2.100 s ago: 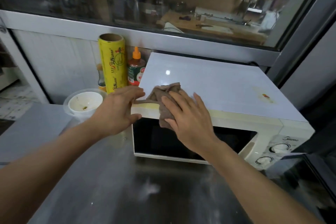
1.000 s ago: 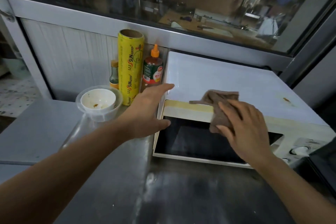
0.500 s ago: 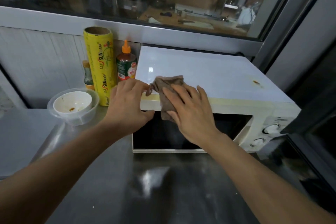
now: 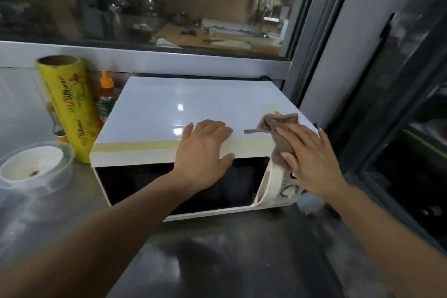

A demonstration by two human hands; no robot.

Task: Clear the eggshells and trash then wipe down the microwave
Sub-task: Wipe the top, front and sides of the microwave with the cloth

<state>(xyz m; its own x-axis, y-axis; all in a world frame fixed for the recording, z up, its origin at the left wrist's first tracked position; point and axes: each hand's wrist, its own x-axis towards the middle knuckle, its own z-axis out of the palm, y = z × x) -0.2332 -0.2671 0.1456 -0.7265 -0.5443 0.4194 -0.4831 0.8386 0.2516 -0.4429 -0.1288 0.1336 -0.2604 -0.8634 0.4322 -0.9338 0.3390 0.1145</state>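
A white microwave (image 4: 169, 106) with a dark door stands on the steel counter against the window wall. My left hand (image 4: 203, 150) grips its top front edge near the middle, fingers on top and thumb on the door rim. My right hand (image 4: 312, 159) presses a brown cloth (image 4: 278, 133) flat over the top front right corner, above the control knobs (image 4: 287, 191). A small orange stain (image 4: 277, 112) shows on the top just behind the cloth.
Left of the microwave stand a yellow cling-wrap roll (image 4: 70, 109), a sauce bottle with an orange cap (image 4: 105, 97) and a clear tub holding a white bowl (image 4: 31, 167). A dark cabinet (image 4: 399, 128) is close on the right. Steel counter (image 4: 217, 261) lies in front.
My right hand slid the cloth from the microwave's left front edge across to the right front corner. My left hand shifted from the left corner to the middle of the front edge.
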